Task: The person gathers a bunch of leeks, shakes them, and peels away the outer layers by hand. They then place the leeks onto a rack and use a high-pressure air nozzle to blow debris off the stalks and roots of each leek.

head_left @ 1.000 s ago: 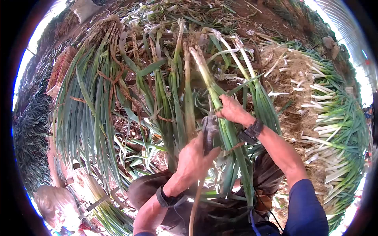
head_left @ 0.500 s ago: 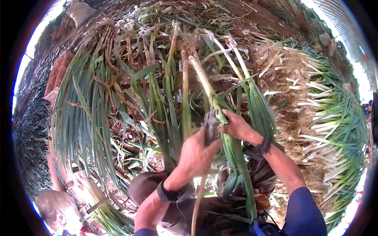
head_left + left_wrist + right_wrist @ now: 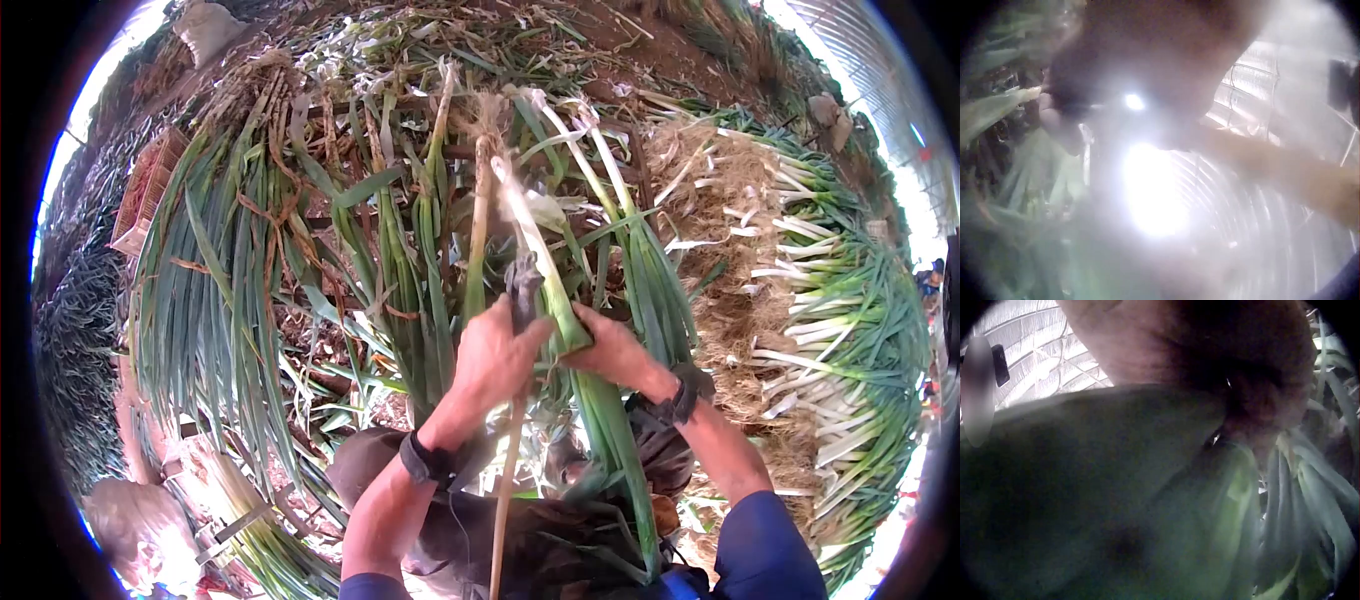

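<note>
In the head view my left hand (image 3: pixel 493 350) grips a dark air blow gun (image 3: pixel 522 285), its thin nozzle pointing up along a leek. A tan hose (image 3: pixel 508 480) runs down from the gun's handle; the left wrist view, washed out by glare, shows the hose (image 3: pixel 1279 169) too. With fingers and thumb, my right hand (image 3: pixel 615 350) holds the leek (image 3: pixel 535 235) where white shaft meets green leaves. Its shaft leans up and left, smooth and white, and a loose pale skin (image 3: pixel 545 210) flutters beside it. Broad green leaves (image 3: pixel 1085 481) fill the right wrist view.
Untrimmed leeks (image 3: pixel 230 270) with dry brown leaves lie in a heap at left. Several more lean across the rack in front, one rooted stalk (image 3: pixel 480 190) right beside the held one. Cleaned white leeks (image 3: pixel 830 330) line the right side, next to piled roots and skins (image 3: pixel 720 270).
The held leek's shaft has turned from brownish green to bare white as its outer skin came loose. Both hands have moved a little nearer the body.
</note>
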{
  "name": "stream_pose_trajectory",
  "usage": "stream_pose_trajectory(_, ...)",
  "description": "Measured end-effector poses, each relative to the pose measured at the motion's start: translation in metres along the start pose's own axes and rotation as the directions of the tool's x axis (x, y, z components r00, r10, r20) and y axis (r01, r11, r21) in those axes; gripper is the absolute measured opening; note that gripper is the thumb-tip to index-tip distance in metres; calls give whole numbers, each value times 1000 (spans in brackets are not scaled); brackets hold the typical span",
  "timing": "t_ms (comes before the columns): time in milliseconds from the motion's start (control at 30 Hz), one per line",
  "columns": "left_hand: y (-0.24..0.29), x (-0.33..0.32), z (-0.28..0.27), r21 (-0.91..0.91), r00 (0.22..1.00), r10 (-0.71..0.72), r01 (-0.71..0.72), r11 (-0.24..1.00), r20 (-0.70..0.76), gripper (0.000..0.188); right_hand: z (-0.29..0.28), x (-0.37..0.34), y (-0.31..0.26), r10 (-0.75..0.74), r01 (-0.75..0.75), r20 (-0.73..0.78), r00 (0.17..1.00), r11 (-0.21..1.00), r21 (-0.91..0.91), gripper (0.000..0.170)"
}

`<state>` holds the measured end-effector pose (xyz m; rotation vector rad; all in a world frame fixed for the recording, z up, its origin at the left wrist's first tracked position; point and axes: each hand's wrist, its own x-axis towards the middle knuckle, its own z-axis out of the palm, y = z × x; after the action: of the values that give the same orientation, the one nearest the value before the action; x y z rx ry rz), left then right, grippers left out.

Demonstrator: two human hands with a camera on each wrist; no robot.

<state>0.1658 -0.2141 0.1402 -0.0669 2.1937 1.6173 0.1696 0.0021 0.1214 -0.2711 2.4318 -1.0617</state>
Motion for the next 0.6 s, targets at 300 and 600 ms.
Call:
stream_pose_trajectory(300,3,44,0,259,997,-26,44,965,-74,54,36,-37,36,-62,50,-127,990,994,-93,90)
stream_pose_trajectory(600,9,41,-5,313,990,45,-2,950,-132,52,37,-34,31,-254,138,-287,924,919,-370,77)
